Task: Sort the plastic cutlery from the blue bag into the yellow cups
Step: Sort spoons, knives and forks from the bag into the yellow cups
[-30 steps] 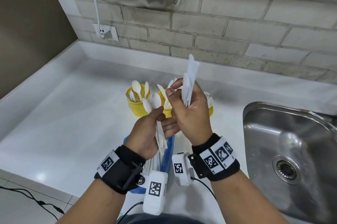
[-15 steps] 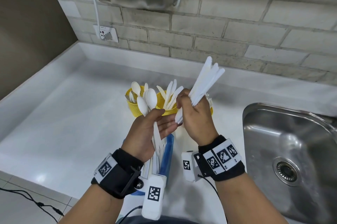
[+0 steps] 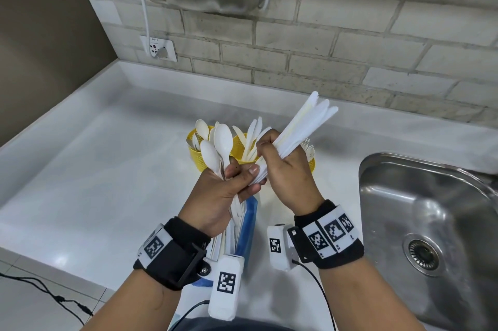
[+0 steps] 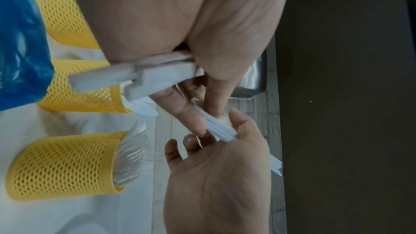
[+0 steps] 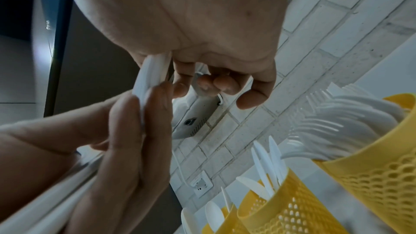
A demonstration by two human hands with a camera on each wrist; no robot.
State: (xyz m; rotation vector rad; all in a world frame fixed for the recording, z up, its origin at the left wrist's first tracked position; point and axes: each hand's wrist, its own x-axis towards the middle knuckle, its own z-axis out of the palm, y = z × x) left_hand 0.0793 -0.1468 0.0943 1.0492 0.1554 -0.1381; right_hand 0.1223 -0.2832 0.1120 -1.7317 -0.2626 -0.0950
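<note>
Right hand [image 3: 289, 177] grips knife bundle [image 3: 307, 125]; left hand [image 3: 218, 196] clutches spoons [image 3: 219, 147], hands touching, above yellow cups [image 3: 198, 155] far on desk [image 3: 89, 169].

You hold white plastic knives [image 3: 304, 125] and white plastic spoons [image 3: 218, 147]. Behind them stand yellow plastic mesh cups [image 4: 65, 165] patterned with small oval holes; just before those cups lies a glossy blue plastic bag [image 4: 19, 49]. Right of the cups shines a silver steel sink [image 3: 431, 212]. Behind the cups rises a pale grey brick wall [image 3: 350, 42]. Your black wristbands [image 3: 342, 252] bear black-and-white square codes.
</note>
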